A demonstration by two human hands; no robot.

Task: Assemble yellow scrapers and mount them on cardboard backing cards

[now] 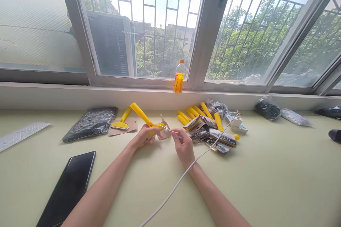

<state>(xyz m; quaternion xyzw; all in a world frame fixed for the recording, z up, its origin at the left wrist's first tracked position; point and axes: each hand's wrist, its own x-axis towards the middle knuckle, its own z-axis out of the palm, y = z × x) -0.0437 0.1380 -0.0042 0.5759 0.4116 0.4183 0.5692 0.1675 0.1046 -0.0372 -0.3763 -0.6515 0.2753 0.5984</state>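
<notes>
My left hand [145, 137] is closed around a yellow scraper [141, 114], whose handle points up and to the left. A curved piece of brown card [165, 133] stands behind the scraper's head, close to the fingers. My right hand [183, 146] pinches a thin, pale rod [167, 128], its tip reaching the scraper's head. The rest of that rod is hidden in the fingers, so its exact kind does not show. Another yellow scraper [120, 124] lies on a flat brown card [133, 126] left of my left hand.
Several yellow-handled scrapers with printed cards [199, 134] are heaped right of my right hand. A white cable [173, 191] crosses in front of my right wrist. A black phone [70, 184], a dark plastic-wrapped packet [92, 122] and an orange drink bottle [178, 79] stand or lie around.
</notes>
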